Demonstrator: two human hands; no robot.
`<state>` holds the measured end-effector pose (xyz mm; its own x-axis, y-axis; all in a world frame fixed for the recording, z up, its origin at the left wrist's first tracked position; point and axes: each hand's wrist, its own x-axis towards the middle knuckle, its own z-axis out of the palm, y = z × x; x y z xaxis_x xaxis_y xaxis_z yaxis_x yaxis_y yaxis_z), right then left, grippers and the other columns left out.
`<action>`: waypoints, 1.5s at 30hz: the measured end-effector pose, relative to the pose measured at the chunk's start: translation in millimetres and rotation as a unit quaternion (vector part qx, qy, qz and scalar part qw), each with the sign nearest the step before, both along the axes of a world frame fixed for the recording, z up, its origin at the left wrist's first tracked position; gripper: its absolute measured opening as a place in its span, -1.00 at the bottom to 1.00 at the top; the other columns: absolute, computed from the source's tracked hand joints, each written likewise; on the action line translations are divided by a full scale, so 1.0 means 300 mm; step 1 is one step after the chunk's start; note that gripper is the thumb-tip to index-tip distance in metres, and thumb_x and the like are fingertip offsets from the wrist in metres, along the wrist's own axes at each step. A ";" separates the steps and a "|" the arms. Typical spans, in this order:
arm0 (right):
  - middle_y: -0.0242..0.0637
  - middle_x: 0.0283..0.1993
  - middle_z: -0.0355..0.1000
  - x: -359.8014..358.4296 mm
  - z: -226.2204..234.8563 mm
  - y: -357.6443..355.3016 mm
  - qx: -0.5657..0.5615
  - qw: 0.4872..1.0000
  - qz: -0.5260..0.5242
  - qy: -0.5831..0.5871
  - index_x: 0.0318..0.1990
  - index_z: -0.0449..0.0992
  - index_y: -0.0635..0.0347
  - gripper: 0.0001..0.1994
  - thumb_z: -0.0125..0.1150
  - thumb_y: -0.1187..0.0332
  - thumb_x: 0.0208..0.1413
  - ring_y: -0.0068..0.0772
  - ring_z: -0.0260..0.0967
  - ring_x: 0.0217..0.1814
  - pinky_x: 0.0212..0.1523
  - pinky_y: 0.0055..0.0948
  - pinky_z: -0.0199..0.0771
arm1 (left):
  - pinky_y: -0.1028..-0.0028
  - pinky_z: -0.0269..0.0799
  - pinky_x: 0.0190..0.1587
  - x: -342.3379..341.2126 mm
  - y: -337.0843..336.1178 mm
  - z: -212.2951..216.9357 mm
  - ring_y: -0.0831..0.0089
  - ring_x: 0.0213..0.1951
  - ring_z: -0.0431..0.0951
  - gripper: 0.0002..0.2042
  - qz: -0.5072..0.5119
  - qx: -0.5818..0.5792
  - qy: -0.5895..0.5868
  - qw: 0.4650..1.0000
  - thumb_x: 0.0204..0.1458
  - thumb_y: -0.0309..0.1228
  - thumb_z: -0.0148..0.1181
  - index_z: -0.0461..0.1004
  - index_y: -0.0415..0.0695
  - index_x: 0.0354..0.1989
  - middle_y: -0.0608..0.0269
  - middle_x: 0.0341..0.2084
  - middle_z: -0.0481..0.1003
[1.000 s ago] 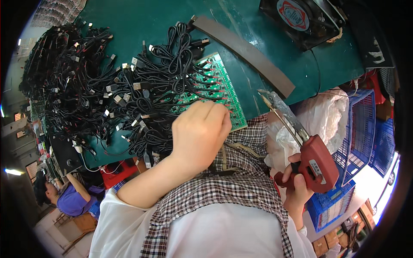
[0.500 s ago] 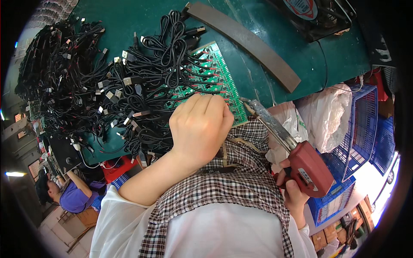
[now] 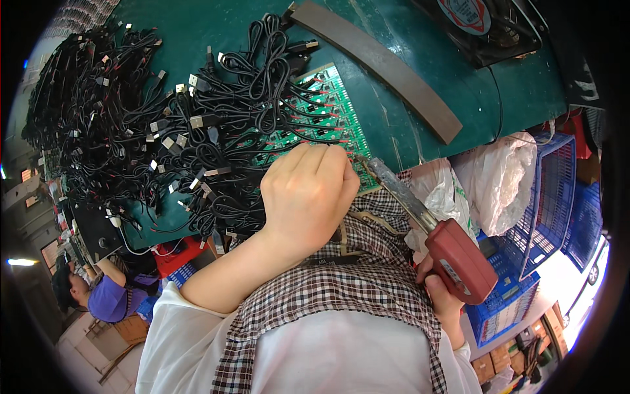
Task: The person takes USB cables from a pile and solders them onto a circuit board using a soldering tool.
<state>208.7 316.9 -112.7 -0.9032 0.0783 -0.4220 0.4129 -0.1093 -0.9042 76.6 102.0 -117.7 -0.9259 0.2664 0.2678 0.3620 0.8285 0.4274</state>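
Note:
My left hand is closed in a fist over the near edge of a green circuit board panel. Whatever its fingers grip is hidden beneath the knuckles. Black USB cables lie bundled across the panel's left part, with red wire ends reaching the board. My right hand is wrapped round a red soldering gun at the right. The gun's long metal barrel slants up and left, and its tip is close to the panel's right edge beside my left hand; contact cannot be made out.
A large heap of black cables covers the left of the green table. A curved brown bar lies behind the panel. At the back right stands a fan. Plastic bags and blue crates are at the right; a person sits at left.
The soldering gun has shifted left and its tip has come nearer the panel and my left hand. My left hand stays closed in nearly the same place.

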 end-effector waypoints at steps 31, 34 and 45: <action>0.05 -0.04 0.35 0.018 0.006 -0.007 -0.110 0.989 -0.060 0.082 0.12 0.21 0.40 -0.43 0.25 0.46 -0.08 -0.44 0.30 -0.42 -0.44 -0.55 0.35 | 0.41 0.36 -0.49 -0.020 -0.033 0.038 0.29 -0.52 0.45 -0.87 -0.108 -0.049 -0.038 0.992 -0.20 -0.58 0.23 0.45 -0.19 -0.43 0.23 -0.59 0.44; 0.05 -0.03 0.35 0.026 0.008 -0.006 -0.118 0.988 -0.058 0.086 0.13 0.20 0.39 -0.43 0.25 0.46 -0.08 -0.44 0.30 -0.41 -0.43 -0.56 0.35 | 0.41 0.37 -0.48 -0.026 -0.038 0.034 0.29 -0.51 0.46 -0.87 -0.110 -0.045 -0.051 0.992 -0.20 -0.58 0.22 0.45 -0.18 -0.43 0.23 -0.58 0.44; 0.05 -0.05 0.36 0.024 0.011 -0.008 -0.110 0.988 -0.066 0.086 0.11 0.22 0.39 -0.45 0.25 0.46 -0.08 -0.46 0.32 -0.44 -0.46 -0.56 0.35 | 0.37 0.37 -0.46 -0.049 -0.041 0.075 0.27 -0.49 0.47 -0.89 -0.130 -0.050 -0.099 0.985 -0.17 -0.53 0.19 0.43 -0.16 -0.42 0.20 -0.55 0.45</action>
<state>215.7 314.4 -109.3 -0.9512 0.1236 -0.2827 0.2238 -0.3542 -0.9080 61.9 89.7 -95.2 -0.8548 0.5166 0.0486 0.4842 0.7606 0.4324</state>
